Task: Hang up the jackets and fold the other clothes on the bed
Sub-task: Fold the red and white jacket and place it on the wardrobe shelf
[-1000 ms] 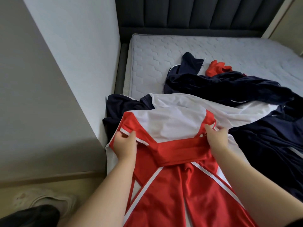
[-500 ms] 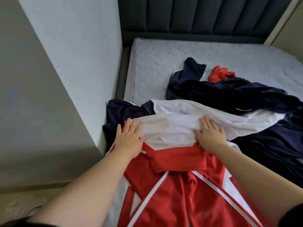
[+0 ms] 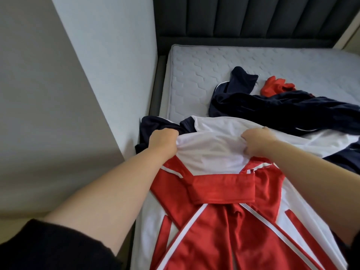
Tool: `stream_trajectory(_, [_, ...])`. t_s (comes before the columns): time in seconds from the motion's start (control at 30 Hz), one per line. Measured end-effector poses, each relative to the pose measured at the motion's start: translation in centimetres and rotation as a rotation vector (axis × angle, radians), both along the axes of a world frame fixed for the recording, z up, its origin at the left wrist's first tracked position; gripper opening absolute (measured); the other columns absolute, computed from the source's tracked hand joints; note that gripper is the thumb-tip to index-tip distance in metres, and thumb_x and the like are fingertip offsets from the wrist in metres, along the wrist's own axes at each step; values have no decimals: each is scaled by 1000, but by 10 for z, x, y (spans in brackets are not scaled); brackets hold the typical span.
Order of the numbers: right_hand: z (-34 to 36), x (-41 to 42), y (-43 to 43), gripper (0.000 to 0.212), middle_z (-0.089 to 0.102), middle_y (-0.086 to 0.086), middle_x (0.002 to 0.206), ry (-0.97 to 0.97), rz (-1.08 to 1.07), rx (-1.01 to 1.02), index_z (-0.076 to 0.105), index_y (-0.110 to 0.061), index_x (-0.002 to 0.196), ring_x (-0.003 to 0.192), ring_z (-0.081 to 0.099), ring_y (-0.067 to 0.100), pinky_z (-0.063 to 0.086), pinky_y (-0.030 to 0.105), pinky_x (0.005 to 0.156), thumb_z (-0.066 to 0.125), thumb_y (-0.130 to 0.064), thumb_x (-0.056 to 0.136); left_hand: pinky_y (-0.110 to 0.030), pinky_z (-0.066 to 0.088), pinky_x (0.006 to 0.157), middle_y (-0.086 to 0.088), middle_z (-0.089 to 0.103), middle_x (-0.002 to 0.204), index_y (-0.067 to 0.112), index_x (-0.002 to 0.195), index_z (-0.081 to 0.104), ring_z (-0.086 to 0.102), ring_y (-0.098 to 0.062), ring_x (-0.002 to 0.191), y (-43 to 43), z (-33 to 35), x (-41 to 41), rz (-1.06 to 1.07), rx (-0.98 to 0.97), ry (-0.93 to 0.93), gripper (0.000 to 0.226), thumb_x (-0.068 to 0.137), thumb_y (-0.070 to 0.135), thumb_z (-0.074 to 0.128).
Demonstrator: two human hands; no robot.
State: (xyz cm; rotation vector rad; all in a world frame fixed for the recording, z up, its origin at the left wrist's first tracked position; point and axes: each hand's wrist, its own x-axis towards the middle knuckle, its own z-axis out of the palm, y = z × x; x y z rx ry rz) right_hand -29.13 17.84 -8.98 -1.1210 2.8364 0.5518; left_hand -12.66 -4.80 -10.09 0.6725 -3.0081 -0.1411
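- Mattress: shown bare and quilted across the upper and centre right of the frame, set against a dark padded headboard at the top. It is the only holding surface in view, and every garment seen is laid on it.
- Red-and-white jacket: the item in hand, spread over the near edge of the mattress at lower centre. Its red collar band is laid across the middle and its white panel is turned toward the far side. The near-edge position is judged to keep the garment within easy reach.
- Navy garments: crumpled at centre right, partly covered by the white panel. Another navy piece is bunched at the mattress edge just beyond the left hand.
- Left hand: clenched as a fist round the left corner of the white panel, at centre left.
- Right hand: fingers curled into the right corner of the same panel, so that the fabric is gathered. The matched two-corner hold is judged to keep the panel level for an even lift or fold.
- Small red garment: left crumpled at upper right, beyond the navy heap and well apart from both hands.
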Motion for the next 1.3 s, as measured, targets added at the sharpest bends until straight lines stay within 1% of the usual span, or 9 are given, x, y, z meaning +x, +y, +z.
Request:
stream_trajectory(0.23, [33, 24, 30, 24, 64, 14, 79, 321, -6, -448, 42, -15, 71, 83, 58, 35, 29, 38, 75, 58, 1, 65, -34, 26, 67, -10, 63, 100, 10, 98, 53, 57, -33, 95, 24, 45, 17, -34, -223, 251, 14, 87, 3, 48])
stream_trajectory(0.47, [54, 56, 59, 21, 63, 13, 82, 159, 14, -422, 44, -15, 73, 87, 56, 35, 34, 39, 78, 57, 0, 69, -35, 28, 69, -10, 61, 101, 10, 101, 54, 55, -32, 97, 59, 51, 57, -57, -222, 249, 14, 87, 7, 53])
stream_trajectory(0.63, [17, 113, 119, 31, 53, 11, 61, 195, 277, -602, 53, -5, 65, 59, 54, 34, 43, 41, 60, 71, 11, 45, -39, 42, 57, -15, 57, 68, 4, 68, 56, 57, -36, 69, 86, 6, 126, -311, -79, 349, 27, 50, -13, 67])
stream_trajectory(0.8, [-30, 154, 153, 31, 53, 6, 66, 89, 330, -434, 56, -10, 72, 62, 56, 31, 43, 37, 59, 67, 7, 49, -31, 36, 75, -2, 58, 106, 17, 101, 57, 51, -24, 105, 102, -36, 155, -319, -117, -140, 26, 78, 4, 54])
stream_trajectory(0.97, [-71, 164, 161, 29, 49, -1, 102, -78, 12, -252, 52, -18, 102, 97, 46, 22, 31, 28, 74, 49, -8, 75, -31, 36, 72, -6, 57, 106, 19, 91, 51, 51, -27, 106, 113, -48, 165, -314, 21, -280, 10, 82, 15, 51])
stream_trajectory(1.0, [-73, 164, 161, 27, 50, -1, 100, -137, -13, -293, 53, -17, 101, 96, 46, 21, 33, 27, 75, 49, -10, 76, -32, 36, 72, -5, 58, 100, 20, 81, 46, 51, -26, 102, 113, -47, 164, -289, 82, -273, 6, 84, 24, 49])
stream_trajectory(1.1, [-67, 162, 160, 10, 55, 3, 87, -315, -159, -618, 60, -12, 83, 83, 50, 19, 38, 30, 71, 50, -12, 83, -31, 35, 68, -4, 60, 87, 20, 66, 41, 52, -25, 84, 111, -43, 159, 16, 330, -113, 36, 94, 42, 38])
stream_trajectory(1.2, [-55, 149, 158, 32, 42, 4, 60, -244, -550, -1093, 38, -10, 55, 53, 37, 19, 25, 30, 49, 45, -15, 85, -33, 35, 71, -15, 59, 97, 9, 84, 58, 56, -36, 91, 95, -41, 151, 504, 445, 283, 33, 96, 32, 39])
stream_trajectory(1.3, [-46, 130, 153, 35, 30, 3, 54, -315, -902, -1296, 33, -12, 56, 53, 29, 20, 23, 32, 51, 44, -24, 88, -41, 41, 84, -24, 53, 120, -1, 109, 55, 53, -40, 105, 72, -47, 148, 851, 676, 539, 31, 91, 24, 52])
